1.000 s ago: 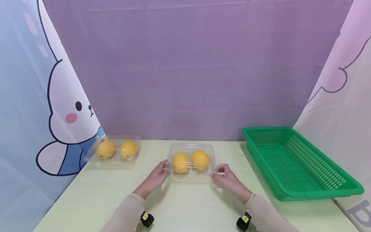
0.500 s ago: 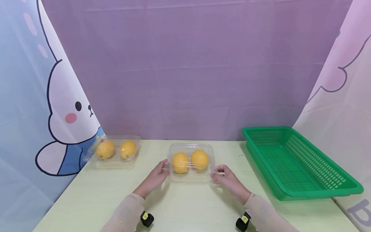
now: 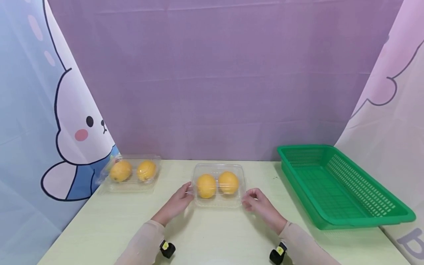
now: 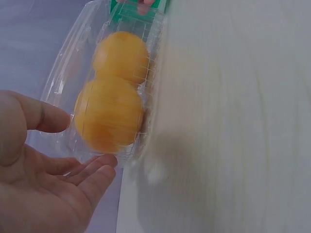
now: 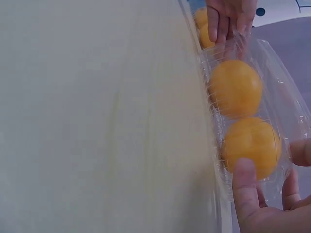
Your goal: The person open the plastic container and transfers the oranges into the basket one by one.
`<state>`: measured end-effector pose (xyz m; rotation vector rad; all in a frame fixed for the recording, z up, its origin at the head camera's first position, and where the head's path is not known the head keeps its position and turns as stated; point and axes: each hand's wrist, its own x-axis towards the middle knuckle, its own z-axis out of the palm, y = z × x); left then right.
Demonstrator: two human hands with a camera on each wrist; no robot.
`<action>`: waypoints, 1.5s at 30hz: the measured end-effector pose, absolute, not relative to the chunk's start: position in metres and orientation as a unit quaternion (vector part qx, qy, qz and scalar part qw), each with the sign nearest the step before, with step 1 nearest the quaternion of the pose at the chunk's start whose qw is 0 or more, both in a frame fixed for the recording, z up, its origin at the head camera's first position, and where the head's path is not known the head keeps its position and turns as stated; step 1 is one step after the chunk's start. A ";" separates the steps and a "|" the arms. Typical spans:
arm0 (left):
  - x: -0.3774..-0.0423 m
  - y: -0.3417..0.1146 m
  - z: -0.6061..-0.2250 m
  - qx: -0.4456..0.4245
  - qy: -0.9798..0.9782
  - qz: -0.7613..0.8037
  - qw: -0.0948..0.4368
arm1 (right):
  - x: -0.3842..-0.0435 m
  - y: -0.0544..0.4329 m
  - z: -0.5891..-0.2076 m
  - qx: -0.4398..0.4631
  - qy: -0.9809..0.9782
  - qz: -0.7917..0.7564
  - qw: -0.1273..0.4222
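A clear plastic clamshell box [image 3: 218, 203] with two round yellow-orange fruits [image 3: 228, 182] inside lies on the table in front of me. At its left end, my left hand [image 3: 180, 198] holds the side, fingertips right at the rim in the left wrist view. My right hand [image 3: 260, 204] grips the right front corner. In the right wrist view its thumb [image 5: 244, 182] presses the near wall, while another finger [image 5: 301, 151] sits at the lid's edge. The lid lies over the fruits.
A second clear box [image 3: 132, 187] with two yellow fruits [image 3: 147, 170] stands at the back left. On the right is a green perforated basket [image 3: 344, 222]. A purple cloth [image 3: 212, 84] hangs behind the pale table [image 3: 212, 239].
My right fingers and thumb have shifted slightly at the box's right corner, and the clear edge seen between them no longer shows. The left hand and the box stay nearly still.
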<state>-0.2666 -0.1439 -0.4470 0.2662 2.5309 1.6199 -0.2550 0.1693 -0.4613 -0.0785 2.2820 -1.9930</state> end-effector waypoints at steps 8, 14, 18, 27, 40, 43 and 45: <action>-0.267 -0.145 -0.446 0.082 0.848 0.520 0.059 | -0.256 0.171 -0.461 -0.034 0.756 -0.651 0.057; -0.268 -0.149 -0.444 0.083 0.848 0.522 0.036 | -0.259 0.171 -0.462 -0.029 0.755 -0.653 0.050; -0.270 -0.152 -0.446 0.085 0.843 0.531 0.022 | -0.259 0.171 -0.462 -0.030 0.758 -0.650 0.046; -0.273 -0.156 -0.443 0.090 0.835 0.542 0.013 | -0.259 0.172 -0.464 -0.028 0.766 -0.641 0.035; -0.283 -0.157 -0.436 0.100 0.821 0.561 -0.020 | -0.261 0.175 -0.463 -0.018 0.777 -0.627 0.053; -0.285 -0.158 -0.434 0.101 0.822 0.560 -0.019 | -0.261 0.175 -0.464 -0.015 0.776 -0.628 0.054; -0.286 -0.159 -0.433 0.103 0.823 0.558 -0.020 | -0.262 0.175 -0.464 -0.014 0.776 -0.628 0.054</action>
